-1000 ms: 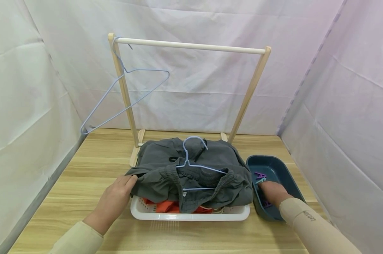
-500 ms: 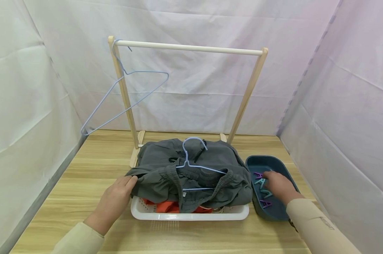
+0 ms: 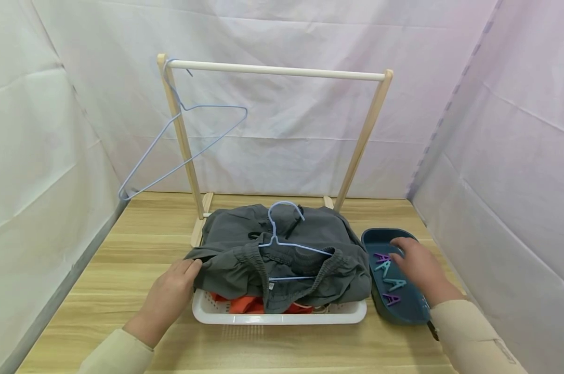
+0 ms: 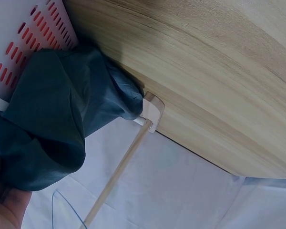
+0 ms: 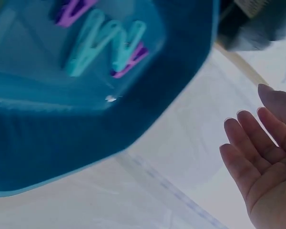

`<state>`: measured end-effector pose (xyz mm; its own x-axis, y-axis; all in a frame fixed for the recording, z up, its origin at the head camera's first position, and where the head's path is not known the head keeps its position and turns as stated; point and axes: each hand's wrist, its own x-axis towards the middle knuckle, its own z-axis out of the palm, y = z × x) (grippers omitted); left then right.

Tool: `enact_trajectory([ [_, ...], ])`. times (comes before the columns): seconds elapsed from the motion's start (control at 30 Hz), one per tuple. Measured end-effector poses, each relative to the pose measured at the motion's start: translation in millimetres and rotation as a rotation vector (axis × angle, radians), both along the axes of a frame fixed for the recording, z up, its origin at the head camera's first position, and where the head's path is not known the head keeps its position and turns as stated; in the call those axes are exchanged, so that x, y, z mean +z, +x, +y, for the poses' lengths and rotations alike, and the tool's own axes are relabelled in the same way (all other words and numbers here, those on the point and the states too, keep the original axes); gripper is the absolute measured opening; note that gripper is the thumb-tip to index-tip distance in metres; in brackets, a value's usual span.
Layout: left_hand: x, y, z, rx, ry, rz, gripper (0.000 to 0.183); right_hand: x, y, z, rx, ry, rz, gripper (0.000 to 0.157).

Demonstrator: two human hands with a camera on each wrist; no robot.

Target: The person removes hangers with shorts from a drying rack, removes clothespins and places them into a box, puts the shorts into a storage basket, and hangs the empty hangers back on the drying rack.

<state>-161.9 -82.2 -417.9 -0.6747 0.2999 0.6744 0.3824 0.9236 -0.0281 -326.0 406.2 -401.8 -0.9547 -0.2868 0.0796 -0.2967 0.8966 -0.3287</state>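
Note:
A dark grey garment with a gathered opening (image 3: 305, 288) lies heaped over a white basket (image 3: 282, 318), with a light blue wire hanger (image 3: 274, 228) inside its opening. My left hand (image 3: 167, 296) pinches the garment's left edge; in the left wrist view the cloth (image 4: 47, 129) bunches beside the fingers. Over the right side of the dark blue bin (image 3: 415, 311), my right hand (image 3: 422, 270) has its fingers spread and nothing held. Purple clothespins (image 3: 391, 299) and teal clothespins (image 3: 395, 284) lie in the bin. In the right wrist view the palm (image 5: 276, 186) shows bare.
Behind the basket stands a wooden rack with a white rail (image 3: 277, 69). A second blue hanger (image 3: 207, 148) hangs at the rail's left end. Orange cloth (image 3: 249, 304) shows inside the basket. White curtains (image 3: 511, 156) enclose the wooden table (image 3: 136, 249).
My right hand has risen from among the clothespins and moved right, its fingers opening, so more clothespins show. The left hand and the garment stay in place.

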Motion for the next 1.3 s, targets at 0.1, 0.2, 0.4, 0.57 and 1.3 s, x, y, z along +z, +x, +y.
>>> enact_trajectory([
  [0.1, 0.4, 0.3, 0.3, 0.001, 0.001, 0.003, 0.047, 7.3, 4.6, -3.6, -0.01, -0.027, 0.01, 0.038],
  [0.2, 0.5, 0.5, 0.4, 0.004, -0.003, 0.005, 0.045, 13.5, 9.5, -7.7, -0.018, -0.046, 0.017, 0.039],
  [0.4, -0.8, -1.1, -0.2, 0.001, -0.01, 0.014, 0.043, 23.2, 22.4, -16.6, -0.014, -0.09, 0.081, 0.039],
  [0.57, -1.9, -1.7, -0.8, -0.009, -0.005, 0.023, 0.043, 28.7, 33.2, -26.8, 0.012, -0.12, 0.165, 0.038],
  [1.3, 1.8, 4.0, 4.3, 0.026, 0.048, -0.02, 0.017, 39.1, 63.4, -75.2, 0.128, -0.227, 0.321, 0.033],
])
